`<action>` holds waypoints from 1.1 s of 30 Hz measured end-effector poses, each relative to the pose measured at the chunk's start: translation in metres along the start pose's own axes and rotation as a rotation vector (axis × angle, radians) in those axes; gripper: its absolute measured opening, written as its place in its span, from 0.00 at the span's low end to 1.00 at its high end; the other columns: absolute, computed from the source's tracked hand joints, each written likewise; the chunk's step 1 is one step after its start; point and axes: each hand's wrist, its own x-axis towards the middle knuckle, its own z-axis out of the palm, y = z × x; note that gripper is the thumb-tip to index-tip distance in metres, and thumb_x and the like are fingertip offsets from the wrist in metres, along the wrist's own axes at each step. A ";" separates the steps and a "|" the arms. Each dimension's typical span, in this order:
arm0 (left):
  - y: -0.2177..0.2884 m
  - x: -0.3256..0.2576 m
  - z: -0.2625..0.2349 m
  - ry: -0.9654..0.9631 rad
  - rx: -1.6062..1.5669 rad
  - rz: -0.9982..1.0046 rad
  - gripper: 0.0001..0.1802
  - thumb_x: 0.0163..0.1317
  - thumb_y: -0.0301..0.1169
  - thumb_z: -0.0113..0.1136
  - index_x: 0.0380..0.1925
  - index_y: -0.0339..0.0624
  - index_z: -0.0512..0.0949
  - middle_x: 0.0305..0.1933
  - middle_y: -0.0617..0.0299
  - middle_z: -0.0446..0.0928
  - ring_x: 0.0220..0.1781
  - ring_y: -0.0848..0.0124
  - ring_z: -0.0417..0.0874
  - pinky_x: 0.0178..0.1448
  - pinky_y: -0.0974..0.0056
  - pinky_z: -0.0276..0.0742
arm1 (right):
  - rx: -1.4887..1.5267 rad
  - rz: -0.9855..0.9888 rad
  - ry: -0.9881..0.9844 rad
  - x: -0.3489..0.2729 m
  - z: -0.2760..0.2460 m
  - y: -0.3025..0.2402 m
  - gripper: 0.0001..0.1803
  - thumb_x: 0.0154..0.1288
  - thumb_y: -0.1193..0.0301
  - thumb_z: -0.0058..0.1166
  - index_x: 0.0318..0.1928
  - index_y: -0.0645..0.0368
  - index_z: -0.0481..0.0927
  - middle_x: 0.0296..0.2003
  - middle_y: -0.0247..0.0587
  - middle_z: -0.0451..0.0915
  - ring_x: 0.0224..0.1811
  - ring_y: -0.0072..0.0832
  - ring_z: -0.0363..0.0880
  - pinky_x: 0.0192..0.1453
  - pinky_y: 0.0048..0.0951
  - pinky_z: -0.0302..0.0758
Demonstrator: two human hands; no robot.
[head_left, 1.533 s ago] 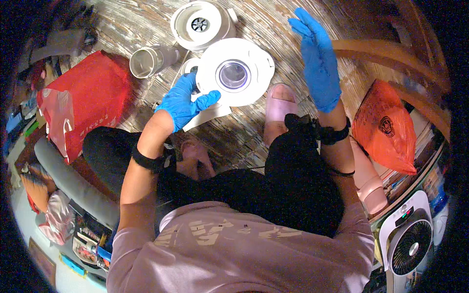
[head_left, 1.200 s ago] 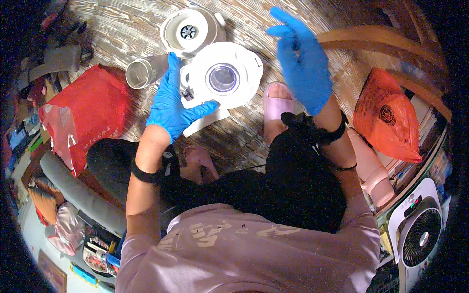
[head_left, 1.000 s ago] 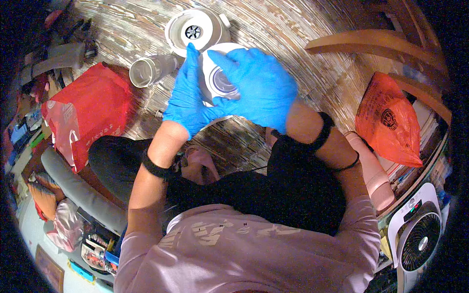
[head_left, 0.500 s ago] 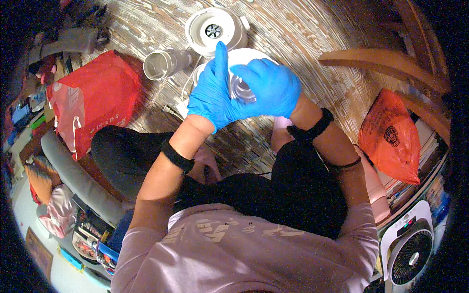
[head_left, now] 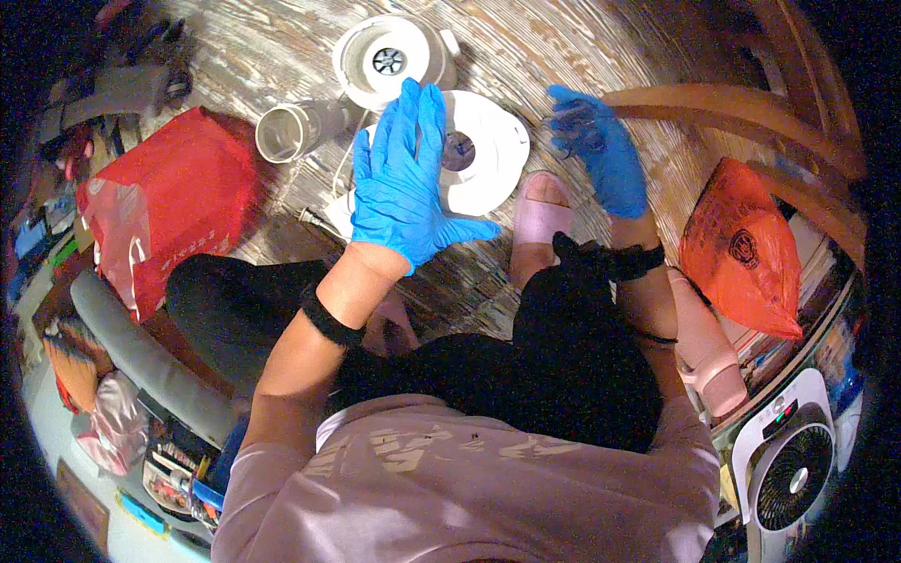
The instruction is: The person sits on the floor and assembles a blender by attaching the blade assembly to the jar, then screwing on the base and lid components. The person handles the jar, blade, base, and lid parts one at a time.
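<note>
My left hand lies spread on the white round housing on the floor, right hand pinching a small clear part; disassembly under way, next needs setting it aside.

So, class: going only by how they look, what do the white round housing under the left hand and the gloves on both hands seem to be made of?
White round housing: probably moulded plastic, semi-gloss; it has an even white surface, soft highlights and a smooth rim.
Gloves on the left hand and right hand: thin blue disposable rubber, likely nitrile; they cling tightly and crease at the wrist.
</note>
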 end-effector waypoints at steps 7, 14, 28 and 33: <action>0.009 0.011 0.006 0.011 -0.037 -0.022 0.77 0.22 0.53 0.82 0.75 0.49 0.46 0.75 0.34 0.44 0.70 0.37 0.58 0.68 0.39 0.59 | 0.193 0.097 -0.240 0.000 -0.012 0.025 0.26 0.76 0.59 0.36 0.63 0.64 0.71 0.48 0.38 0.81 0.45 0.20 0.78 0.47 0.21 0.77; 0.015 0.010 -0.009 0.125 -0.006 0.083 0.72 0.29 0.54 0.78 0.74 0.44 0.48 0.73 0.28 0.47 0.68 0.35 0.62 0.68 0.43 0.63 | -0.213 -0.005 -0.206 -0.011 -0.001 -0.002 0.19 0.68 0.66 0.50 0.55 0.63 0.77 0.47 0.38 0.81 0.48 0.25 0.78 0.55 0.28 0.75; 0.079 -0.010 -0.023 0.154 -0.089 0.355 0.35 0.48 0.41 0.66 0.61 0.56 0.74 0.68 0.45 0.65 0.62 0.45 0.72 0.58 0.48 0.76 | -0.973 0.111 -0.216 -0.118 -0.020 -0.095 0.31 0.50 0.53 0.69 0.52 0.56 0.79 0.44 0.47 0.82 0.49 0.43 0.81 0.54 0.41 0.75; 0.002 -0.020 -0.057 0.217 -0.266 0.072 0.27 0.57 0.36 0.62 0.58 0.40 0.75 0.56 0.44 0.76 0.55 0.48 0.78 0.58 0.51 0.74 | -0.824 0.157 0.003 -0.131 -0.055 -0.086 0.25 0.57 0.56 0.65 0.50 0.56 0.79 0.40 0.45 0.83 0.43 0.40 0.82 0.51 0.40 0.76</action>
